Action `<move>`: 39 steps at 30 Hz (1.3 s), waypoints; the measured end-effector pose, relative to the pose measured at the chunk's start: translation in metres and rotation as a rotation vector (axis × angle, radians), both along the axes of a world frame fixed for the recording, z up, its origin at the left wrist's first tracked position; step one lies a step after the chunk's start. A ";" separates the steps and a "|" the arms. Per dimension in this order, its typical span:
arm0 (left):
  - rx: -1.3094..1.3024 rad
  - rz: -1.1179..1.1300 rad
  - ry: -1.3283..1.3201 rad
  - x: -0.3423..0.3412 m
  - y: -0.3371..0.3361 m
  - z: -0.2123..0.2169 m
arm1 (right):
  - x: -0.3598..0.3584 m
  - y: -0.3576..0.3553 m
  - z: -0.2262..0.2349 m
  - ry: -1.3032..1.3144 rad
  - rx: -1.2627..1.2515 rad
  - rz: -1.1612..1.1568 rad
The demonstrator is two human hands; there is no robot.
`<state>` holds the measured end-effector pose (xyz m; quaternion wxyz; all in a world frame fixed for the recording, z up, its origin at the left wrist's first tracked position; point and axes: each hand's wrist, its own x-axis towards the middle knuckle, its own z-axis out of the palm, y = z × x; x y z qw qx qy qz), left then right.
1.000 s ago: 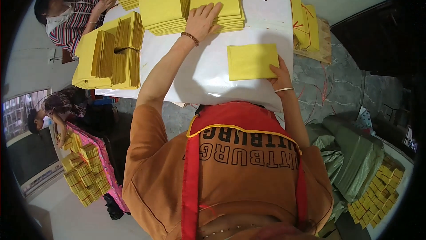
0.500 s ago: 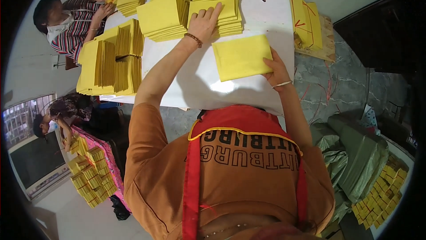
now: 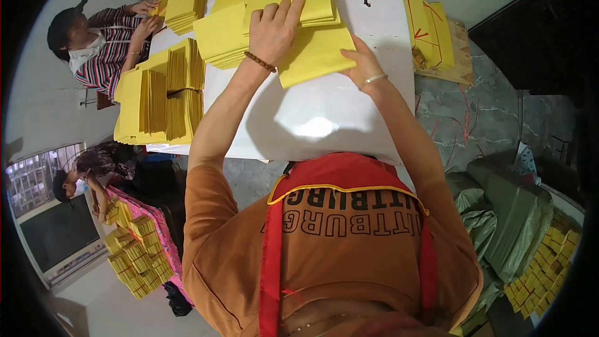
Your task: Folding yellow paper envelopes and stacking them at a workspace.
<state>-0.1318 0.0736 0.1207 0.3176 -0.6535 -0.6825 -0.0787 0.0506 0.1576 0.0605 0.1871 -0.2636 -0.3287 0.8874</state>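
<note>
My left hand (image 3: 273, 30) grips a stack of folded yellow paper (image 3: 315, 3), its fingers over the top and the thumb hidden. The stack appears tilted up over the pile. In my right hand (image 3: 364, 67) is a flat yellow paper packet (image 3: 317, 56), pinched at its right edge with the thumb on top. The packet's far edge meets the near edge of the stack; whether it goes underneath I cannot tell. Beside my left wrist stands another yellow paper stack (image 3: 218, 38).
More yellow stacks (image 3: 140, 103) line the left of the white table (image 3: 306, 122). A person in a striped top (image 3: 112, 41) handles paper there; another person (image 3: 103, 162) bends over a pink-covered table. Tied yellow bundles (image 3: 430, 25) lie on a board at right.
My right hand has carried the packet up and left to the near edge of the stack. My left hand has shifted left, and the stack under it has risen and moved away.
</note>
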 end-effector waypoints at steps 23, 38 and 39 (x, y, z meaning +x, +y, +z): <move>-0.177 -0.071 -0.254 -0.004 -0.001 -0.037 | -0.061 0.030 -0.005 0.181 -0.199 -0.170; -0.190 0.041 -0.218 -0.001 -0.008 -0.078 | -0.049 0.024 -0.033 -0.079 0.310 -0.033; -0.190 0.052 -0.220 -0.003 -0.011 -0.080 | -0.052 0.019 -0.029 -0.125 0.372 -0.052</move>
